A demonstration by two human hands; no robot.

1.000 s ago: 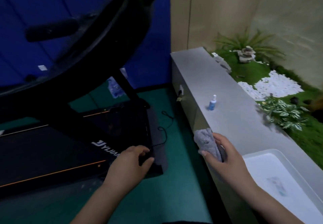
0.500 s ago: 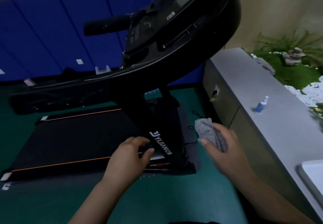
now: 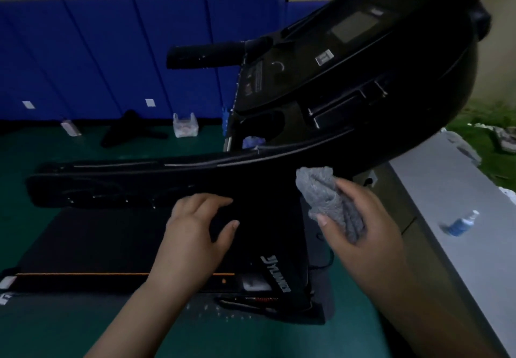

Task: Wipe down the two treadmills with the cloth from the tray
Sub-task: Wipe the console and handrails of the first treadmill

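Beside the treadmill upright, just below its console, we see the right hand gripping the bunched grey cloth; left hand, fingers loosely curled, holds nothing.

Dim, bluish light, soft motion blur throughout (worst at the right edge), wide-angle bending of straight lines.

Treadmill console top — cropped; spray bottle — blurred.
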